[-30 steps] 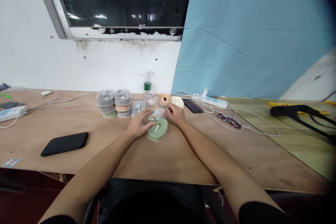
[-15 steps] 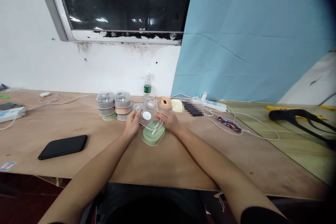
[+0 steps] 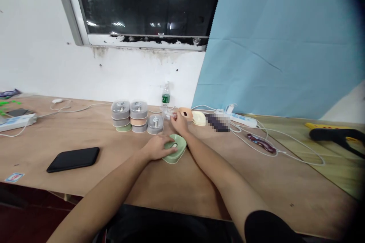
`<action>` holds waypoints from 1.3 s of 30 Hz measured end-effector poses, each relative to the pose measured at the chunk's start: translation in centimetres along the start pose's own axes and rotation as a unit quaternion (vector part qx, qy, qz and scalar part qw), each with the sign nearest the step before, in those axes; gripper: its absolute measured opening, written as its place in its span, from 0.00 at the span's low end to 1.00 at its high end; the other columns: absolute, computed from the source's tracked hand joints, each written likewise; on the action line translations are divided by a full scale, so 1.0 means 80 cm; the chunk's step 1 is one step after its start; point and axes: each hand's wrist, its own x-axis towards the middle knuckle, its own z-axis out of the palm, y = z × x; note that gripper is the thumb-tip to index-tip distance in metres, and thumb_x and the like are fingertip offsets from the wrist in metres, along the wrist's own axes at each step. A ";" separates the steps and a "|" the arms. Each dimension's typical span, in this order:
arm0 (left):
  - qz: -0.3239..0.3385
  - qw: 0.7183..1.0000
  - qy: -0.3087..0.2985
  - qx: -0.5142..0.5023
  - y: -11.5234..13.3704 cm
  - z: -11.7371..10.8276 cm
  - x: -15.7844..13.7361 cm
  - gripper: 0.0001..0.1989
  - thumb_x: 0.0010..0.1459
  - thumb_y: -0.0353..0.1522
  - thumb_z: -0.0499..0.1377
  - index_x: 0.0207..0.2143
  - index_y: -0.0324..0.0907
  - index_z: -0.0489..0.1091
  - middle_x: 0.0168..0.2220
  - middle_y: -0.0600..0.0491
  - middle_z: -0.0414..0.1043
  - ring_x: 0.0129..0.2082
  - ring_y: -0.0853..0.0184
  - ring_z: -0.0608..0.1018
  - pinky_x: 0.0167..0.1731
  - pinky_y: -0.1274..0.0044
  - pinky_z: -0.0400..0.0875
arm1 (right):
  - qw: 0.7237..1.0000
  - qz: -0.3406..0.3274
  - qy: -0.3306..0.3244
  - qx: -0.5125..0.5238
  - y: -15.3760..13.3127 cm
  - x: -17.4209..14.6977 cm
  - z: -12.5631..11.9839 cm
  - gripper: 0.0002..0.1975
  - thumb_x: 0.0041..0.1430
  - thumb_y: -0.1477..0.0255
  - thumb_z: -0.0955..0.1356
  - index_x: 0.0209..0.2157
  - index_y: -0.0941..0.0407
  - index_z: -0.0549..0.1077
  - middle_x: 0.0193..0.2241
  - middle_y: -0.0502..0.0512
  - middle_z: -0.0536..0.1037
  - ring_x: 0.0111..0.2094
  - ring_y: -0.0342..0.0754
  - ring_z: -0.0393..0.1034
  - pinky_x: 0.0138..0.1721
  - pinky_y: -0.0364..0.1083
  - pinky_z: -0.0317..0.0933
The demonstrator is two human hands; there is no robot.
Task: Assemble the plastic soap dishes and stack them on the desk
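A pale green lunch box [image 3: 179, 145] stands on the table in front of me, with a small light piece in its top. My left hand [image 3: 158, 147] grips it from the left, thumb and fingers spread over the top and side. Farther back, my right hand [image 3: 179, 122] has its fingertips closed at a clear plastic lid [image 3: 168, 112]; the lid's edges are hard to make out. Just right of that hand is an orange container [image 3: 186, 113] with a dark slot. Beside it lies a cream-coloured lid or tray [image 3: 199, 118].
Two stacks of lunch boxes [image 3: 121, 115] and a single grey box [image 3: 155, 124] stand left of centre. A water bottle [image 3: 165, 95] is by the wall. A black phone [image 3: 73, 159] lies at left; power strips [image 3: 242, 119], cables and a maroon wrapper [image 3: 261, 143] are on the right.
The clear lid that both hands held over the green box is now at the back with my right hand. My left hand has come down onto the green box. The view has shifted slightly.
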 end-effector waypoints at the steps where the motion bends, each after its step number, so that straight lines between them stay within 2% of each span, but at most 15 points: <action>1: -0.002 1.000 0.000 0.003 0.000 -0.001 0.000 0.21 0.57 0.47 0.55 0.44 0.43 0.72 0.43 0.49 0.75 0.45 0.60 0.74 0.47 0.70 0.66 | 1.000 -0.015 -0.019 -0.006 0.000 -0.001 0.002 0.17 0.56 0.68 0.64 0.47 0.57 0.68 0.27 0.52 0.75 0.30 0.49 0.70 0.34 0.45 0.61; 3: -0.008 1.000 0.011 0.004 -0.001 -0.001 0.001 0.20 0.58 0.47 0.55 0.44 0.43 0.72 0.42 0.49 0.76 0.43 0.60 0.74 0.46 0.69 0.66 | 0.997 -0.052 -0.058 -0.018 0.001 -0.005 0.003 0.19 0.57 0.67 0.65 0.50 0.57 0.67 0.28 0.53 0.76 0.32 0.49 0.70 0.35 0.45 0.61; 7: -0.006 1.000 0.015 0.001 -0.003 0.002 0.002 0.20 0.58 0.47 0.55 0.43 0.44 0.73 0.41 0.49 0.76 0.42 0.59 0.75 0.45 0.69 0.66 | 0.991 -0.092 -0.097 -0.018 0.007 -0.010 0.001 0.15 0.61 0.65 0.63 0.47 0.56 0.70 0.29 0.54 0.77 0.32 0.49 0.70 0.36 0.46 0.62; 15: -0.009 0.999 0.028 -0.031 -0.002 0.003 0.002 0.19 0.57 0.47 0.56 0.42 0.44 0.73 0.39 0.48 0.76 0.42 0.58 0.75 0.44 0.68 0.67 | 0.996 -0.072 -0.043 -0.032 0.021 0.003 0.012 0.16 0.60 0.71 0.63 0.49 0.58 0.70 0.33 0.58 0.78 0.36 0.51 0.72 0.40 0.49 0.65; 22: -0.009 1.000 0.010 -0.001 0.000 0.003 0.003 0.20 0.58 0.46 0.54 0.43 0.42 0.73 0.40 0.48 0.76 0.41 0.59 0.75 0.44 0.69 0.67 | 0.994 -0.103 -0.039 -0.021 0.027 0.008 0.018 0.16 0.62 0.73 0.60 0.49 0.57 0.72 0.45 0.60 0.77 0.45 0.51 0.71 0.49 0.52 0.63; 29: -0.015 1.000 0.008 -0.013 0.000 0.002 0.002 0.20 0.58 0.46 0.54 0.44 0.43 0.72 0.41 0.48 0.75 0.42 0.59 0.74 0.44 0.69 0.67 | 0.994 -0.091 -0.038 -0.040 0.035 0.014 0.030 0.17 0.60 0.75 0.60 0.49 0.55 0.73 0.41 0.59 0.79 0.42 0.52 0.73 0.46 0.52 0.65; 33: -0.028 0.999 0.005 -0.020 -0.002 0.002 0.000 0.24 0.56 0.49 0.55 0.47 0.43 0.71 0.46 0.47 0.72 0.46 0.59 0.74 0.48 0.69 0.66 | 0.996 -0.079 -0.014 -0.032 0.032 0.009 0.022 0.19 0.60 0.73 0.61 0.53 0.56 0.69 0.42 0.59 0.78 0.40 0.52 0.72 0.45 0.52 0.65; 36: -0.026 0.999 -0.015 -0.023 -0.005 0.002 -0.004 0.31 0.50 0.53 0.59 0.51 0.45 0.68 0.53 0.46 0.67 0.51 0.56 0.71 0.52 0.67 0.63 | 0.997 -0.074 -0.003 -0.005 0.029 -0.002 0.005 0.20 0.59 0.72 0.61 0.53 0.57 0.68 0.35 0.56 0.79 0.33 0.50 0.72 0.40 0.49 0.66; 39: -0.026 0.999 -0.044 -0.010 -0.006 0.004 -0.007 0.43 0.39 0.56 0.63 0.56 0.46 0.64 0.60 0.45 0.59 0.56 0.51 0.67 0.55 0.65 0.62 | 0.998 -0.066 -0.021 0.010 0.027 -0.018 -0.020 0.18 0.59 0.69 0.62 0.50 0.56 0.70 0.25 0.51 0.76 0.26 0.47 0.69 0.32 0.45 0.65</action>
